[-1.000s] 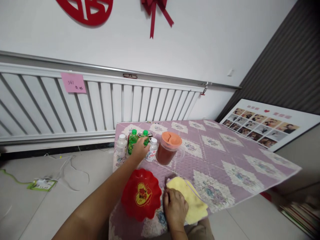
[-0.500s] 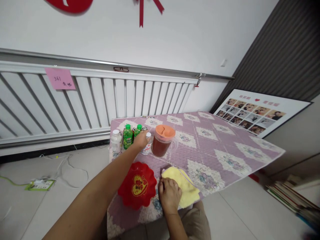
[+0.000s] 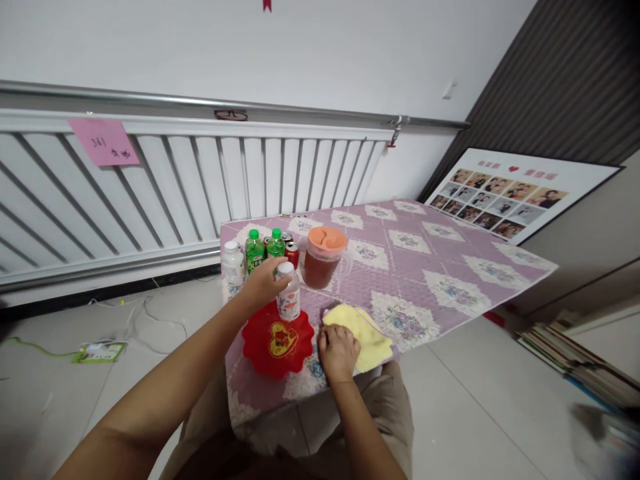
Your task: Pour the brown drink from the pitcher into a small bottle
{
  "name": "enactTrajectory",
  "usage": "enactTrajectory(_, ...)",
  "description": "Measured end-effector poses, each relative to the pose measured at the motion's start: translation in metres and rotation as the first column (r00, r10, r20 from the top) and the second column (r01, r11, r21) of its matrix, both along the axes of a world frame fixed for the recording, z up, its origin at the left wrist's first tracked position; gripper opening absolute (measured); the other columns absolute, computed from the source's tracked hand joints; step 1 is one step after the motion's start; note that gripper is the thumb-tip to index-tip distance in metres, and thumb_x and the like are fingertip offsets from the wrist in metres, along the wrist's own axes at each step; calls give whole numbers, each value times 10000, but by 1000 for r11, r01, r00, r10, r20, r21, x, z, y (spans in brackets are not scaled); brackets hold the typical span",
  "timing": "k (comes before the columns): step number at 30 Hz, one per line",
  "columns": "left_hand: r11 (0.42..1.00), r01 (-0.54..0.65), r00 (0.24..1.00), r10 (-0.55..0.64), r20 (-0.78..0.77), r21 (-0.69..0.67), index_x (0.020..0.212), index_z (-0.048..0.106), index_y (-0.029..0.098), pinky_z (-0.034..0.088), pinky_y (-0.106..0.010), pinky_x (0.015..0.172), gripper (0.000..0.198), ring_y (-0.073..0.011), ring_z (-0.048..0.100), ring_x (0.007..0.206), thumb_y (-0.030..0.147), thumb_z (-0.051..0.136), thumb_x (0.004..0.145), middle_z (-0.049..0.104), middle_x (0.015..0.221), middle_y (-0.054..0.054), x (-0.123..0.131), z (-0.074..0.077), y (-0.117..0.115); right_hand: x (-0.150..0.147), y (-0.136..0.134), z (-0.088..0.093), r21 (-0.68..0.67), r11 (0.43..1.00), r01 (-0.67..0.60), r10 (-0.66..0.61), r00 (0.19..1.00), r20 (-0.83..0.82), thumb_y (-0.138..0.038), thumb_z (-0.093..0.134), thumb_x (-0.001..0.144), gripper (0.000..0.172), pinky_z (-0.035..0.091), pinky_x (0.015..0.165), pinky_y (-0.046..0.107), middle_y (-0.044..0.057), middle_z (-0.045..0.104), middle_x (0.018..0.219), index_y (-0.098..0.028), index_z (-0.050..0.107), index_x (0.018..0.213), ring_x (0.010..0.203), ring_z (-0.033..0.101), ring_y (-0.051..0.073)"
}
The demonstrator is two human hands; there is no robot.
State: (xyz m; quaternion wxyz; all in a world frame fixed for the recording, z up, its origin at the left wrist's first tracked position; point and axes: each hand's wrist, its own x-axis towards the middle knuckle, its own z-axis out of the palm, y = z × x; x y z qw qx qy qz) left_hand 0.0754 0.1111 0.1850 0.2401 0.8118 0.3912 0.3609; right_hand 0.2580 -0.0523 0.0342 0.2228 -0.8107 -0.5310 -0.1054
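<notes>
My left hand (image 3: 267, 283) has its fingers closed around the upper part of a white-capped bottle (image 3: 289, 300) with a flower label. The bottle is upright over the far edge of a red scalloped plate (image 3: 260, 357), which bears a gold heart; whether it touches the plate I cannot tell. My right hand (image 3: 340, 353) rests on the left part of a yellow cloth (image 3: 370, 340), fingers loosely bent and lying on it. Behind the left hand stand two green-capped bottles (image 3: 255, 252), red cans (image 3: 292, 253) and another white-capped bottle (image 3: 233, 265).
A pitcher of brown liquid (image 3: 320, 267) with an orange lid stands right of the held bottle. The table has a purple patterned cloth (image 3: 350, 293). A white radiator (image 3: 175, 187) runs behind it, and a photo board (image 3: 485, 193) leans at the right.
My left hand has brought the white-capped bottle from beside the pitcher towards me, over the plate's far edge. My right hand stays on the yellow cloth. The camera view has shifted slightly.
</notes>
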Motion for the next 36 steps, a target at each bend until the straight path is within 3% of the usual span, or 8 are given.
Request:
enactTrajectory(7,997,12,1000,-13,-21,-72,1241,661,206,548,-351,868,454,-237,682,949,226,691,788,724,1104,-72,-20,-20,-30,0,1,-2,-12,1000,11,-11,1000,-1,-300,552,975,222,261,829,374,82,724,988,-189,741,943,1035,528,249)
enactTrajectory(21,994,74,997,-76,-28,-82,1303,606,193,492,-444,1064,535,-280,637,1200,191,708,778,676,1313,-108,-26,-30,-48,4,2,7,45,999,-20,27,987,-160,-246,584,908,175,330,833,379,112,734,987,-184,747,923,1008,575,269)
enactTrajectory(27,998,63,998,-63,-12,-17,1299,604,197,464,-482,1085,543,-300,622,1220,194,738,773,680,1309,-107,-26,-40,-54,8,17,47,211,971,-113,173,939,-296,-307,464,935,304,452,885,409,136,735,1059,-164,714,1034,1002,639,269)
enactTrajectory(32,999,42,999,-43,27,15,1326,574,214,453,-494,1072,614,-309,616,1208,200,779,746,679,1303,-102,-28,-47,-60,-21,37,96,312,913,-262,364,868,-338,-403,480,958,344,512,878,369,111,718,1090,-182,690,1118,1007,659,238)
enactTrajectory(36,997,59,993,-62,100,39,1329,571,241,438,-486,1082,607,-302,598,1229,194,768,757,668,1307,-92,-27,-55,-61,-45,50,121,301,894,-332,425,840,-337,-428,576,907,368,522,829,370,96,705,995,-180,698,1150,913,662,242)
